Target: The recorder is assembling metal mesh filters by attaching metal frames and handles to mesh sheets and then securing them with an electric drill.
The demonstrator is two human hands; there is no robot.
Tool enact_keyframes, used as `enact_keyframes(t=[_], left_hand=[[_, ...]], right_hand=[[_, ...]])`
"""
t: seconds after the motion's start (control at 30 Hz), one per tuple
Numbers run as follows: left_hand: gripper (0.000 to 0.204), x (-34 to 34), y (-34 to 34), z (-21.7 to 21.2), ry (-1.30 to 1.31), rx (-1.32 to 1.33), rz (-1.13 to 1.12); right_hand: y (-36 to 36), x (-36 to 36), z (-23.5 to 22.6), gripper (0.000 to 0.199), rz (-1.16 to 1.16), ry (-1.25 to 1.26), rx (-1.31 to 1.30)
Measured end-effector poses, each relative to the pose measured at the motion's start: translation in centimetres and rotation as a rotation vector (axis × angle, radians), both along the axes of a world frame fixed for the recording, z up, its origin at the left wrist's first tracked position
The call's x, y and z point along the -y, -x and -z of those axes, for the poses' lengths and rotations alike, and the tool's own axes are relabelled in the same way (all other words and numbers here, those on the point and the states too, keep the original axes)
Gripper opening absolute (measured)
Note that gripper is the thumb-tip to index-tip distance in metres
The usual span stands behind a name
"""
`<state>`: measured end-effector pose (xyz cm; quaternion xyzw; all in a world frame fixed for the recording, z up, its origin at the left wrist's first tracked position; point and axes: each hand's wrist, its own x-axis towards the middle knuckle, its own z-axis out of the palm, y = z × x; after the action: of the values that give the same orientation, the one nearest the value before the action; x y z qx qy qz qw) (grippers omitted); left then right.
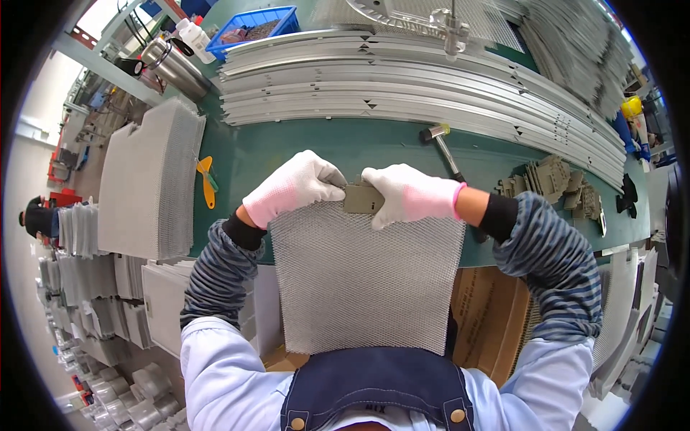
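A grey expanded-metal mesh sheet leans against my front, its far edge at the green table. On that edge sits a small olive-beige plastic piece with a notched top. My right hand, in a white and pink glove, is closed on the piece's right side, thumb on its near face. My left hand, gloved alike, has its fingers closed at the left end of the same piece, by the mesh edge. How far the piece goes over the mesh is hidden.
A mallet lies beyond my right hand; similar plastic pieces are heaped to its right. Long metal strips cross the table's back. At left stand a mesh stack, an orange-handled tool, a steel flask and a blue bin.
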<state>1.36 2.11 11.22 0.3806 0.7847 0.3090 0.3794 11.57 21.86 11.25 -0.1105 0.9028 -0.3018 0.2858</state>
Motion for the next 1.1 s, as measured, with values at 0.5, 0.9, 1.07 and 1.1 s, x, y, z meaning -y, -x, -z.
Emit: enact_keyframes(t=[0.5, 0.9, 1.07, 1.1], left_hand=[[0.023, -0.5, -0.9, -1.0, -0.055, -0.140, 0.076], [0.059, 1.0, 1.8, 2.1, -0.241, -1.105, 0.007], [0.080, 5.6, -4.6, 6.1, -0.161, -1.108, -0.123], [0.080, 6.5, -5.4, 7.9, -0.107, -1.056, -0.126]], right_hand=[[2.7, -0.5, 0.8, 0.040, -0.037, 0.023, 0.323], [2.2, 2.4, 3.0, 0.077, -0.273, -0.567, -0.376], [-0.2, 2.6, 6.3, 0.093, -0.060, -0.386, -0.830], [-0.1, 3.0, 7.5, 0.093, -0.060, -0.384, -0.823]])
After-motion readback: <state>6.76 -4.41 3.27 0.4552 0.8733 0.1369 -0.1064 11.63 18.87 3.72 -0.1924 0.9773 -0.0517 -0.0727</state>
